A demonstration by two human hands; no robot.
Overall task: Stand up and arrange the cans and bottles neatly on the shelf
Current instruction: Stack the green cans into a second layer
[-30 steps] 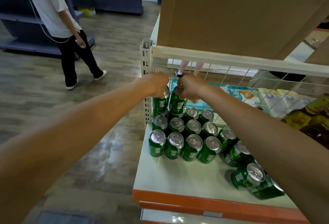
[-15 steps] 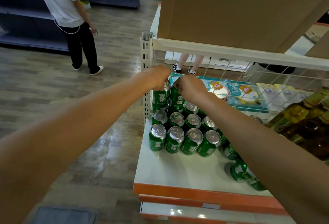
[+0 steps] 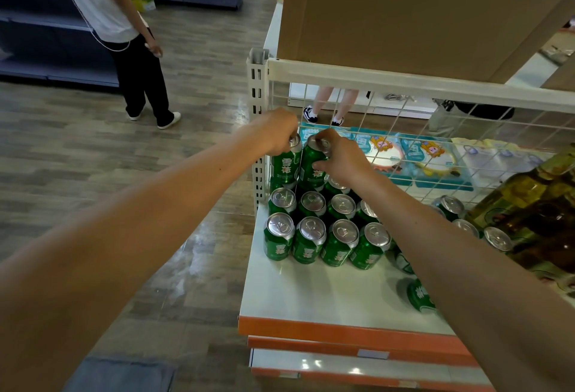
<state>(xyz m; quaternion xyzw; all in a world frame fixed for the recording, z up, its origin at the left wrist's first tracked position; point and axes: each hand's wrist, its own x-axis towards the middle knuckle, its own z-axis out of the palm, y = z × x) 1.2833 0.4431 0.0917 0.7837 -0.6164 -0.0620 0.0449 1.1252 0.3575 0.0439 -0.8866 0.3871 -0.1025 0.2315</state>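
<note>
Left hand point(image 3: 275, 133): fingers curled over the top rim of a green can point(image 3: 284, 169), gripping it from above; right hand point(image 3: 340, 156): thumb on the side wall and fingers over the lid of a second green can point(image 3: 311, 167), gripping it.

Both held cans upright and side by side at the back-left corner of the shelf point(image 3: 311, 295); they sit higher than the lids of the rows in front; cannot tell whether they rest on cans beneath.

Can form: cylinder; glossy green printed wall with white characters; bright aluminium lid with pull tab.

Block of upright cans point(image 3: 340, 242) in front of the held pair; two rows of four visible, packed touching; one tipped can point(image 3: 420, 296) lies near the front edge, partly hidden by the right forearm; more cans point(image 3: 451, 206) off to the right, posture unclear; olive-amber glass bottles point(image 3: 529, 201) at the right edge, blurred.

Shelf board smooth and white with an orange front strip; wire mesh back panel point(image 3: 435, 139); cream slotted upright point(image 3: 257, 80); brown cardboard box point(image 3: 404, 12) on the tier above; teal printed packs point(image 3: 413, 155) behind the mesh.

Glossy wood-pattern floor point(image 3: 93, 158); a person point(image 3: 102, 2) in white T-shirt and black trousers stands on it.
</note>
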